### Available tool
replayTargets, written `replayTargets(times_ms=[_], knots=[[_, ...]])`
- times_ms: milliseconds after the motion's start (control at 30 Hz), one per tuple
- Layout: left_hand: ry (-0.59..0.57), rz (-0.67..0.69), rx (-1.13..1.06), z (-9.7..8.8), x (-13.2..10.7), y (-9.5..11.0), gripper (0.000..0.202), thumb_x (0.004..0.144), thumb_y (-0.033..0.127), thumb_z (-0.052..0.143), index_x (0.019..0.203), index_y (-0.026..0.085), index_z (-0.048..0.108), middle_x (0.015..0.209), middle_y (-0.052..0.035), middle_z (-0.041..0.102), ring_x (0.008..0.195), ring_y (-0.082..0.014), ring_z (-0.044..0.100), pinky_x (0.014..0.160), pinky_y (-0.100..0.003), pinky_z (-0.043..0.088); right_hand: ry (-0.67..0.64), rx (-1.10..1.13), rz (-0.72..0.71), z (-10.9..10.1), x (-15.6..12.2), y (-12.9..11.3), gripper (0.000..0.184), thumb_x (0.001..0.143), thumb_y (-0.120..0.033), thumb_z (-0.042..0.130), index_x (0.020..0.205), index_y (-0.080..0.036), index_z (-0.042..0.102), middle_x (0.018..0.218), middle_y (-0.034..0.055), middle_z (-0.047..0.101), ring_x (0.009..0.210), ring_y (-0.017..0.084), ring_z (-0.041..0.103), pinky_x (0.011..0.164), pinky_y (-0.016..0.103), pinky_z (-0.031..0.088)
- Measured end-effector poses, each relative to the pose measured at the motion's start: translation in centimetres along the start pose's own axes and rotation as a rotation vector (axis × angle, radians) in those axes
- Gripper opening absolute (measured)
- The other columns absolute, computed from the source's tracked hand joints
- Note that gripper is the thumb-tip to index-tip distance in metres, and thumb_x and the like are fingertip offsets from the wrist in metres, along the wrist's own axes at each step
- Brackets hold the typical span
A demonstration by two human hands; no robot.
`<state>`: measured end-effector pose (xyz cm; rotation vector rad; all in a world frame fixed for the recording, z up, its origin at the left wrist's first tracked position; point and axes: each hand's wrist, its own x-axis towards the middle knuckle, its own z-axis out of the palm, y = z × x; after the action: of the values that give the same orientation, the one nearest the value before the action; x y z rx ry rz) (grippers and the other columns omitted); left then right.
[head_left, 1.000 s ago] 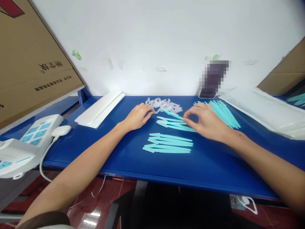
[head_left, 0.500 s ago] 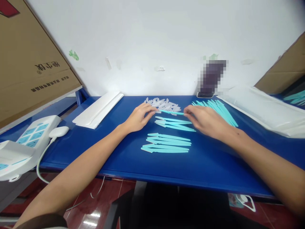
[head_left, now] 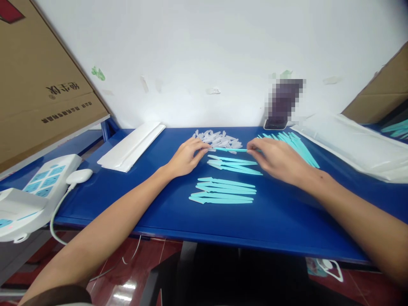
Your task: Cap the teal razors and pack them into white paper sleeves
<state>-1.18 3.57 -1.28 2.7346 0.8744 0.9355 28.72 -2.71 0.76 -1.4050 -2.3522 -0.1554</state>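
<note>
A slim turquoise eyebrow razor [head_left: 231,149] spans the gap between my two hands, held nearly level. My right hand [head_left: 276,159] pinches its tapered handle end. At the opposite end, my left hand [head_left: 189,156] has thumb and fingertips closed on a small clear cap [head_left: 213,149] at the razor's tip; how far the cap covers the tip is hidden. Just behind lies a heap of clear caps [head_left: 219,138]. Below the hands, several razors [head_left: 234,163] form a fanned group, and nearer me several more razors [head_left: 228,185] lie side by side.
A pile of turquoise razors [head_left: 298,146] lies behind my right hand. White packaging [head_left: 132,146] rests at left, a large white plastic bag [head_left: 353,146] at right. A power strip [head_left: 47,182] with a white charger [head_left: 79,176] stands far left. A phone [head_left: 283,104] leans against the wall.
Hardly anything differs. My right hand and the razor's handle end have shifted very slightly right and up, so the razor lies a little more level. My left hand stays in place.
</note>
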Motion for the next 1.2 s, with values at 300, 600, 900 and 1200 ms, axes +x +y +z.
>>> replayTargets(times_ms=[300, 600, 900, 1200], knots=[[0.020, -0.006, 0.012, 0.1, 0.0, 0.1, 0.031, 0.105, 0.034, 0.044, 0.112, 0.019, 0.071, 0.096, -0.0071, 0.069, 0.089, -0.0209, 0.059, 0.084, -0.034, 0.045, 0.009, -0.049, -0.016, 0.1, -0.1, 0.4, 0.023, 0.102, -0.032, 0.040, 0.099, -0.020, 0.059, 0.092, 0.0082, 0.070, 0.079, 0.024, 0.062, 0.067, 0.033, 0.040], [0.007, 0.037, 0.005, 1.0, 0.4, 1.1, 0.027, 0.103, 0.027, 0.048, 0.108, 0.018, 0.073, 0.098, -0.0080, 0.074, 0.092, -0.0224, 0.063, 0.085, -0.036, 0.047, -0.038, -0.003, -0.021, 0.9, 0.2, -1.3, 0.025, 0.103, -0.030, 0.039, 0.099, -0.019, 0.061, 0.091, 0.0092, 0.071, 0.078, 0.023, 0.063, 0.067, 0.034, 0.041], [-0.154, 0.035, 0.004, 0.7, 0.3, 1.1, 0.027, 0.100, 0.033, 0.052, 0.110, 0.020, 0.074, 0.112, -0.0081, 0.071, 0.107, -0.0251, 0.059, 0.098, -0.042, 0.045, 0.070, 0.032, 0.105, 0.7, -0.1, -2.2, 0.026, 0.087, -0.047, 0.065, 0.093, -0.022, 0.072, 0.089, 0.0045, 0.075, 0.078, 0.024, 0.067, 0.063, 0.033, 0.041], [-0.149, -0.076, 0.031, 0.4, 0.2, -0.1, 0.041, 0.105, 0.036, 0.036, 0.127, 0.019, 0.067, 0.126, -0.0099, 0.067, 0.118, -0.0260, 0.057, 0.106, -0.044, 0.042, -0.275, 0.221, -0.148, -0.5, -0.5, -3.8, 0.030, 0.094, -0.046, 0.056, 0.096, -0.020, 0.071, 0.090, 0.0043, 0.067, 0.066, 0.016, 0.056, 0.063, 0.031, 0.039]])
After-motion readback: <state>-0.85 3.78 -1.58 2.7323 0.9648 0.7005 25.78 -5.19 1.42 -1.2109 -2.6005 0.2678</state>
